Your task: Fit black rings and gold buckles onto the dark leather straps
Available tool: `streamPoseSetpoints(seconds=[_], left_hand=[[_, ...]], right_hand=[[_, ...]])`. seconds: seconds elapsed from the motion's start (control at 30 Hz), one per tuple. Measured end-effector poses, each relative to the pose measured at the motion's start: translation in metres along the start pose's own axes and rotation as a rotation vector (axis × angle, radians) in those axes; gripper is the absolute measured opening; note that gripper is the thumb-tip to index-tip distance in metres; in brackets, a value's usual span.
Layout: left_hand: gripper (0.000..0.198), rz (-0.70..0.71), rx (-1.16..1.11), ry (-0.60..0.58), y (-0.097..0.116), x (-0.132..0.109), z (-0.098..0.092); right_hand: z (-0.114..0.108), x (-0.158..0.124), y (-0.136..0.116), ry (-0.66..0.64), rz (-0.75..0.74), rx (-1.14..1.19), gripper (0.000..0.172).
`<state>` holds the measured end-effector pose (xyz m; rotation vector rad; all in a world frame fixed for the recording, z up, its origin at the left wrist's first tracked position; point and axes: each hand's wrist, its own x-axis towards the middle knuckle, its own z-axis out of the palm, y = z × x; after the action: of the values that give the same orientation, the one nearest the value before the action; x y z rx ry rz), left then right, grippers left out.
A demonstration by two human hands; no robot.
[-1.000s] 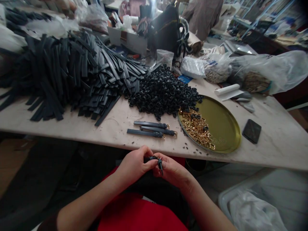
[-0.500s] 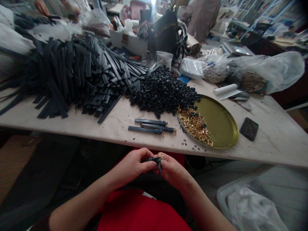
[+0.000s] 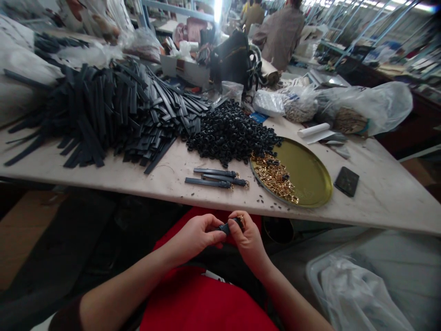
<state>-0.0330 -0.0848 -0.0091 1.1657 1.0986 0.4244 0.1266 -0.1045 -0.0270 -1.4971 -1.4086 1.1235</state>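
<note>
Both hands are closed on one dark strap [image 3: 224, 228] with a gold buckle [image 3: 240, 221], held over my lap just below the table edge. My left hand [image 3: 200, 234] pinches the strap between thumb and fingers. On the buckle end, my right hand [image 3: 246, 239] grips with its thumb on top; the fingers hide part of the strap. In front of them on the table lie several finished-looking buckled straps [image 3: 215, 177]. Beyond these is a heap of small black loops [image 3: 234, 131]. Gold buckles [image 3: 274, 177] fill the left part of a round gold tray [image 3: 310, 174].
A large pile of dark strips [image 3: 113, 110] covers the table's left side. Right of the tray lies a black phone-like slab [image 3: 347, 181]. Plastic bags [image 3: 382, 105], a white roll [image 3: 314, 131] and a black bag [image 3: 230, 59] stand behind. Another person [image 3: 280, 37] is in the background.
My right hand has turned so its thumb presses over the strap near the buckle, and the loose end that hung down no longer shows. The camera view has shifted slightly.
</note>
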Motion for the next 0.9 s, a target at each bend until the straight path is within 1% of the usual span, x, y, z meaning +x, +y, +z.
streamPoseSetpoints(seconds=[0.13,0.2,0.27,0.37,0.4,0.43,0.47,0.53,0.6,0.67,0.7,0.77,0.83,0.9], left_hand=[[0.024,0.026,-0.012,0.054,-0.012,0.008,0.007],[0.025,0.021,-0.001,0.064,-0.015,0.011,0.007],[0.025,-0.003,0.03,0.061,-0.016,0.013,0.006],[0.024,-0.048,0.052,-0.003,-0.014,0.013,0.001],[0.024,-0.059,0.053,-0.025,-0.012,0.012,0.0],[0.024,-0.066,0.055,-0.039,-0.01,0.011,-0.001],[0.024,-0.063,0.06,-0.049,-0.008,0.01,-0.001],[0.024,-0.03,0.06,-0.049,-0.005,0.009,0.0],[0.023,-0.002,0.026,-0.033,-0.004,0.01,0.002],[0.021,-0.017,-0.016,-0.013,-0.007,0.013,0.003],[0.021,-0.035,-0.026,-0.005,-0.008,0.016,0.003],[0.02,-0.066,-0.026,-0.018,-0.011,0.021,0.002],[0.023,-0.067,-0.019,-0.066,-0.01,0.027,-0.001],[0.028,-0.031,-0.019,-0.115,-0.004,0.03,-0.005]], right_hand=[[0.012,-0.003,0.006,0.091,-0.009,-0.09,0.014],[0.014,-0.003,0.009,0.099,-0.002,-0.114,0.014],[0.01,-0.004,0.012,0.032,0.013,-0.094,0.015],[-0.003,-0.002,0.012,-0.197,0.029,-0.065,0.014],[-0.008,-0.002,0.011,-0.261,0.027,-0.077,0.014],[-0.011,-0.002,0.009,-0.292,0.02,-0.097,0.013],[-0.014,-0.002,0.008,-0.287,0.011,-0.117,0.012],[-0.013,-0.002,0.008,-0.206,-0.003,-0.14,0.011],[-0.007,-0.003,0.01,-0.107,0.0,-0.147,0.012],[0.001,-0.003,0.014,-0.061,0.016,-0.142,0.014],[0.003,-0.003,0.016,-0.058,0.022,-0.132,0.014],[0.005,-0.001,0.02,-0.098,0.035,-0.08,0.016],[0.002,0.003,0.022,-0.17,0.054,0.012,0.02],[-0.002,0.008,0.022,-0.228,0.076,0.106,0.026]])
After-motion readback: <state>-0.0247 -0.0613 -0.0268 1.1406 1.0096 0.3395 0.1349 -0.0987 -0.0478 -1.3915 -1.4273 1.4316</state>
